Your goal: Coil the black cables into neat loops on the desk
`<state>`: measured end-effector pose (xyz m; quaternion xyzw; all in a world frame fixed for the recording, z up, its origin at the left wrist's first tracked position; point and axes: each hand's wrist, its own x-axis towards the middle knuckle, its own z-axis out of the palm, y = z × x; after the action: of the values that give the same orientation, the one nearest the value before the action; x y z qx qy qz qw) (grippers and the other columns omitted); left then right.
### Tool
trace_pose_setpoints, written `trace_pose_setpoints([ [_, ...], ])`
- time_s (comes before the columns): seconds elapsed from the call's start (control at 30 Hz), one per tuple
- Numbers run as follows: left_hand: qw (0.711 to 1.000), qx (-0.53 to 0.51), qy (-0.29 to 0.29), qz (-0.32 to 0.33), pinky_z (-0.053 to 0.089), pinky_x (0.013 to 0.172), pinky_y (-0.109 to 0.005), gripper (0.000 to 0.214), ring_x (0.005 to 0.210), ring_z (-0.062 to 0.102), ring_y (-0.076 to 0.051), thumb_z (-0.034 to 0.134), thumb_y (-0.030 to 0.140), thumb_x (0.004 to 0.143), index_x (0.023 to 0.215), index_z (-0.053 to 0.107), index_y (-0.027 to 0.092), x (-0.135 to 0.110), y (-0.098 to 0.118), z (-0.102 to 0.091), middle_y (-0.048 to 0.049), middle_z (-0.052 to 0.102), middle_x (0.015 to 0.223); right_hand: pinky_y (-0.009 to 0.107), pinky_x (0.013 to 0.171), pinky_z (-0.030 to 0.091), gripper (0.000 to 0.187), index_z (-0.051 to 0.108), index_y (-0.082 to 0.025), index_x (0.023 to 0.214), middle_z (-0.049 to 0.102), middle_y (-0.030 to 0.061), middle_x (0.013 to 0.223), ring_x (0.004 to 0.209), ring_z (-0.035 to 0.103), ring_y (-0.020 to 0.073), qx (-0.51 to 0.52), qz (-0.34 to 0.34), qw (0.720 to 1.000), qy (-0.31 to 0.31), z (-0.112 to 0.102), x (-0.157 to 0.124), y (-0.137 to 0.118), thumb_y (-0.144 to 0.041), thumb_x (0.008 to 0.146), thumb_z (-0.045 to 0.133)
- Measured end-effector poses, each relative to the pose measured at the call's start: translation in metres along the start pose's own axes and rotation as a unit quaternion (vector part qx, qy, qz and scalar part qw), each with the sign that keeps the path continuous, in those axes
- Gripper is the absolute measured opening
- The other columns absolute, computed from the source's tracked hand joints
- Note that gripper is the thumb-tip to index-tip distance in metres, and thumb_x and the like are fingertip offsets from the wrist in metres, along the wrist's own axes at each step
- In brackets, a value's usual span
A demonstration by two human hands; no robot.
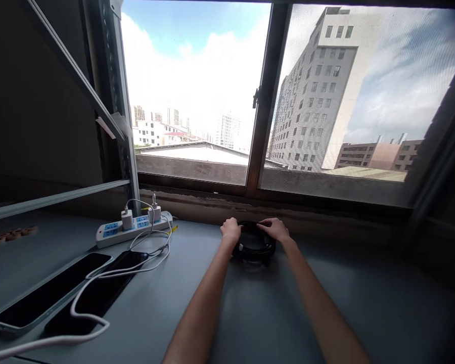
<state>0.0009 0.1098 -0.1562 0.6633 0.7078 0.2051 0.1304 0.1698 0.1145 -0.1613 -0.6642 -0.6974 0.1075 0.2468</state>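
A coil of black cable [255, 245] lies on the grey table [273, 313] close to the window sill. My left hand [231, 229] grips the coil's left side with curled fingers. My right hand [275, 228] closes over the coil's top right edge. Both arms reach straight forward from the bottom of the view. Part of the coil is hidden under my hands.
A white power strip [132, 228] with two white chargers sits at the left, white cables trailing toward me. Two dark phones [53, 290] lie at the near left. A metal shelf frame [114, 126] stands left, and a window [261, 101] lies ahead.
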Motion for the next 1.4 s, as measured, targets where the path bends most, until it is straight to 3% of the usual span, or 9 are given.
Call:
trace_pose_setpoints([
  [0.3, 0.999, -0.038, 0.014, 0.003, 0.047, 0.082, -0.04, 0.031, 0.098, 0.054, -0.02, 0.051, 0.032, 0.086, 0.113, 0.052, 0.016, 0.009, -0.005, 0.006, -0.0092, 0.052, 0.114, 0.043, 0.088, 0.042, 0.016, 0.06, -0.014, 0.106, 0.055, 0.0071, 0.104, 0.097, 0.053, 0.024, -0.025, 0.035, 0.999, 0.004, 0.011, 0.002, -0.004, -0.028, 0.099, 0.057],
  [0.53, 0.996, -0.088, -0.015, -0.023, 0.047, 0.082, -0.038, 0.029, 0.097, 0.054, -0.019, 0.051, 0.032, 0.086, 0.112, 0.052, 0.018, 0.011, -0.014, 0.013, -0.0085, 0.053, 0.113, 0.047, 0.093, 0.037, 0.012, 0.059, -0.012, 0.107, 0.055, 0.0067, 0.103, 0.1, 0.051, 0.0246, -0.052, 0.037, 0.998, -0.002, 0.025, 0.009, -0.006, -0.02, 0.099, 0.057],
  [0.7, 0.992, -0.122, -0.02, -0.026, 0.047, 0.082, -0.038, 0.029, 0.097, 0.054, -0.019, 0.051, 0.032, 0.086, 0.112, 0.053, 0.018, 0.01, -0.018, 0.014, -0.0084, 0.053, 0.113, 0.044, 0.089, 0.041, 0.015, 0.057, -0.014, 0.111, 0.053, 0.0074, 0.107, 0.098, 0.051, 0.0241, -0.051, 0.035, 0.998, -0.016, 0.025, 0.008, 0.001, -0.025, 0.101, 0.053],
  [0.97, 0.992, -0.125, -0.015, -0.03, 0.047, 0.082, -0.039, 0.03, 0.097, 0.055, -0.019, 0.051, 0.033, 0.086, 0.111, 0.053, 0.016, 0.003, -0.016, 0.008, -0.0086, 0.053, 0.112, 0.049, 0.093, 0.036, 0.015, 0.057, -0.013, 0.111, 0.052, 0.0081, 0.109, 0.103, 0.048, 0.0265, -0.042, 0.039, 0.998, -0.035, 0.025, 0.014, 0.001, -0.022, 0.098, 0.057],
  [1.17, 0.995, -0.088, 0.003, -0.043, 0.047, 0.082, -0.039, 0.03, 0.097, 0.054, -0.02, 0.05, 0.033, 0.087, 0.111, 0.053, 0.016, -0.009, -0.051, -0.01, -0.0088, 0.053, 0.113, 0.042, 0.085, 0.045, 0.024, 0.049, -0.013, 0.121, 0.049, 0.0095, 0.112, 0.097, 0.052, 0.0245, 0.062, 0.008, 0.997, 0.035, 0.02, 0.003, 0.018, -0.027, 0.102, 0.052],
  [1.3, 0.998, -0.036, -0.012, -0.053, 0.048, 0.081, -0.038, 0.03, 0.095, 0.055, -0.02, 0.051, 0.033, 0.086, 0.111, 0.053, 0.016, -0.012, -0.084, -0.022, -0.0082, 0.054, 0.111, 0.037, 0.082, 0.047, 0.018, 0.05, -0.012, 0.118, 0.053, 0.008, 0.104, 0.091, 0.055, 0.0215, 0.121, 0.031, 0.987, 0.104, 0.022, -0.011, 0.043, -0.022, 0.104, 0.044],
  [1.4, 0.999, 0.016, -0.018, -0.042, 0.048, 0.08, -0.038, 0.03, 0.095, 0.055, -0.019, 0.051, 0.033, 0.086, 0.111, 0.053, 0.016, -0.015, -0.095, -0.021, -0.0082, 0.054, 0.111, 0.036, 0.08, 0.047, 0.015, 0.055, -0.011, 0.108, 0.056, 0.0059, 0.095, 0.086, 0.056, 0.0209, 0.132, 0.073, 0.98, 0.132, 0.028, -0.021, 0.061, -0.022, 0.104, 0.045],
])
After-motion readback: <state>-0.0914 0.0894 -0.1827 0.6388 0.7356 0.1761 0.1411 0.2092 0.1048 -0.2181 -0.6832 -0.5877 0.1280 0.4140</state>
